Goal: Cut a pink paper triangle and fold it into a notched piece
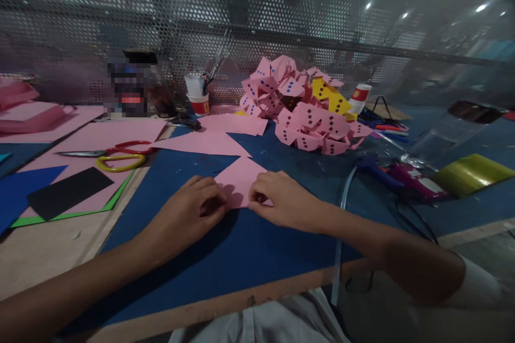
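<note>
Pinched at seven and five o'clock by the left hand (201,203) and right hand (281,198), the pink paper (239,179) looks light, thin, easily creased.

Your worktop (193,257): blue, tan front edge. Your folded paper (240,174): plain pink. Scissors (120,162) toward worktop's left edge: one red handle, one yellow. Paper pile (298,99) by back edge: pink, some yellow, dark and blue dots. Rectangle (70,193): black.
</note>
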Available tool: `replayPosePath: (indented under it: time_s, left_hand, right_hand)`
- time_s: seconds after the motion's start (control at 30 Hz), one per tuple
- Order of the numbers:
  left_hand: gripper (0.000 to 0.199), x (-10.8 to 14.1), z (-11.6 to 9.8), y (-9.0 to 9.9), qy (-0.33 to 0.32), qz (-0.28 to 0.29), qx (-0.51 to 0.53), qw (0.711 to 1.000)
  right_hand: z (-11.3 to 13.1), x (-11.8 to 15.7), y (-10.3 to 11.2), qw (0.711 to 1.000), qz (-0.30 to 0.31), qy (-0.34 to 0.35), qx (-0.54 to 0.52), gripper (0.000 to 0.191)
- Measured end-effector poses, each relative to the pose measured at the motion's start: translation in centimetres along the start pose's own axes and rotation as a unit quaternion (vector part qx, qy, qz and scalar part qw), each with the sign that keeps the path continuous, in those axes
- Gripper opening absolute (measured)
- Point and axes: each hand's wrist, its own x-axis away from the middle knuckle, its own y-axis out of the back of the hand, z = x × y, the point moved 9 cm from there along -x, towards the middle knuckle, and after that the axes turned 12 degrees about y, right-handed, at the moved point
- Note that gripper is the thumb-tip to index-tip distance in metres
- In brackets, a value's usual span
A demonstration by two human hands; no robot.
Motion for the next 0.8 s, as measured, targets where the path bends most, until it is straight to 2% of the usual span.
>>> replayPosePath:
  time_s: [0.47, 0.8]
  left_hand:
    - [0.019, -0.09, 0.2, 0.37, 0.018, -0.021, -0.021, 0.999]
    - [0.02, -0.22, 0.15, 0.5, 0.025, -0.022, -0.019, 0.999]
  right_hand:
    - [-0.53, -0.11, -0.27, 0.999, -0.013, -0.047, 0.001, 0.005]
    - [-0.56, -0.19, -0.4, 0.999, -0.011, -0.049, 0.007, 0.006]
